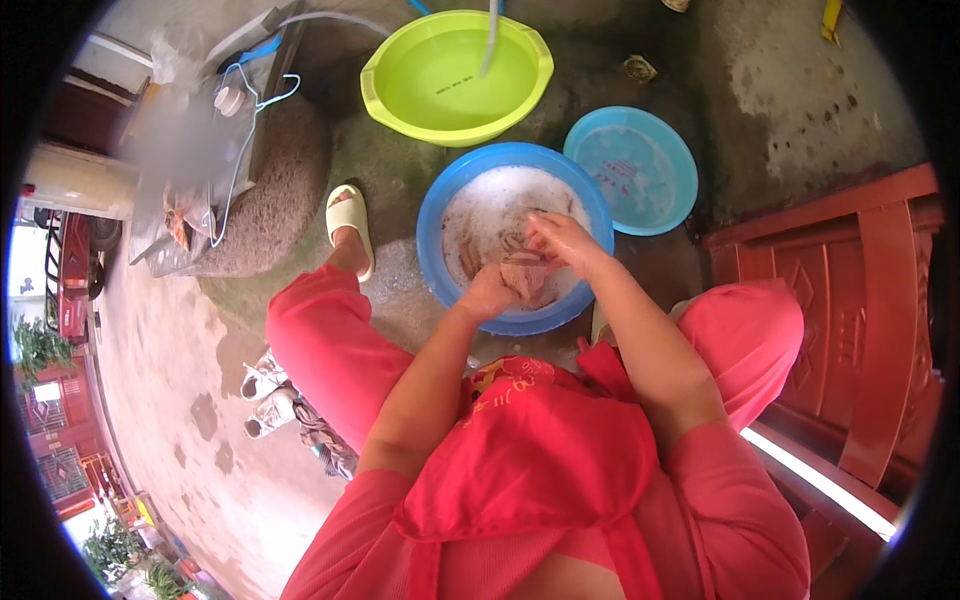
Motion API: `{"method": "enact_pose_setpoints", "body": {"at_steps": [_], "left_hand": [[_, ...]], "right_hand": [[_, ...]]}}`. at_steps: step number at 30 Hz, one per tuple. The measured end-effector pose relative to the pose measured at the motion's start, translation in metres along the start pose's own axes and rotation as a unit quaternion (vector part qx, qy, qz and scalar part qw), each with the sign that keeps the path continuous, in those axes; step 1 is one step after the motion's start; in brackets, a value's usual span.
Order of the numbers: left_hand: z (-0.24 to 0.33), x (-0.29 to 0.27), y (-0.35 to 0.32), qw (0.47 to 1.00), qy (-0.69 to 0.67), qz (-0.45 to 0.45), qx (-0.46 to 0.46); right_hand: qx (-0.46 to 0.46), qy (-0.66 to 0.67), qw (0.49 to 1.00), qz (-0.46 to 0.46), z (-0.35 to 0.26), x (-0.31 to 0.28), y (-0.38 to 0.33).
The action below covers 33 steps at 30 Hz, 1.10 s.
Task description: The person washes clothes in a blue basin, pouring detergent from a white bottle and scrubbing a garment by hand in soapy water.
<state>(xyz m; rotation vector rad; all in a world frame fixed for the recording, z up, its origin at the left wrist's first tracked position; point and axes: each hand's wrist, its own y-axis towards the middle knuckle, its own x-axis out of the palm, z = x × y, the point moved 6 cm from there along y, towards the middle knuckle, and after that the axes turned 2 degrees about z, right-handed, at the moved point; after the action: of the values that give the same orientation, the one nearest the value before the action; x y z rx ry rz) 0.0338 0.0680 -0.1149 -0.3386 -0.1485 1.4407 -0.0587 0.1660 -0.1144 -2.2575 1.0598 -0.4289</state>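
Note:
A blue basin point(432, 245) full of white suds stands on the ground between my knees. My left hand point(490, 293) is closed round a wet, brownish-pink cloth point(526, 277) over the near part of this basin. My right hand point(563, 242) is just to the right of the cloth, its fingers apart and slightly bent, partly over the suds. Whether its fingertips touch the cloth I cannot make out. More dark, striped fabric shows through the foam beside the hands, mostly hidden.
Beyond stands a yellow-green basin point(375, 98) of water with a hose point(491, 45) in it. A smaller light-blue basin point(684, 165) is at the right. Shoes point(270, 413) lie left of my leg. Red wooden furniture point(800, 300) stands at the right, a blue hanger point(262, 104) at the left.

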Motion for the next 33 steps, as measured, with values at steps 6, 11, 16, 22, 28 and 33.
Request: {"method": "enact_pose_setpoints", "body": {"at_steps": [6, 11, 16, 22, 28, 33], "left_hand": [[0.007, 0.023, 0.001, 0.994, -0.016, -0.108, 0.026], [0.019, 0.012, -0.008, 0.990, -0.090, -0.090, 0.054], [0.045, -0.028, -0.008, 0.984, -0.130, 0.051, 0.111], [0.030, -0.063, -0.004, 0.947, -0.162, 0.274, 0.037], [-0.040, -0.083, 0.000, 0.889, -0.233, 0.382, -0.100], [0.001, -0.010, 0.009, 0.817, -0.546, 0.073, -0.172]], "right_hand": [[0.008, 0.055, 0.994, -0.092, 0.071, 0.014, 0.021], [-0.060, -0.134, 0.978, -0.149, 0.073, 0.023, 0.002], [-0.059, -0.099, 0.988, -0.103, 0.056, 0.011, -0.005], [-0.268, -0.421, 0.842, 0.204, 0.002, -0.053, 0.012], [-0.279, 0.226, 0.930, 0.078, -0.086, -0.034, -0.045], [-0.258, -0.013, 0.965, 0.051, -0.091, 0.030, -0.063]]}}
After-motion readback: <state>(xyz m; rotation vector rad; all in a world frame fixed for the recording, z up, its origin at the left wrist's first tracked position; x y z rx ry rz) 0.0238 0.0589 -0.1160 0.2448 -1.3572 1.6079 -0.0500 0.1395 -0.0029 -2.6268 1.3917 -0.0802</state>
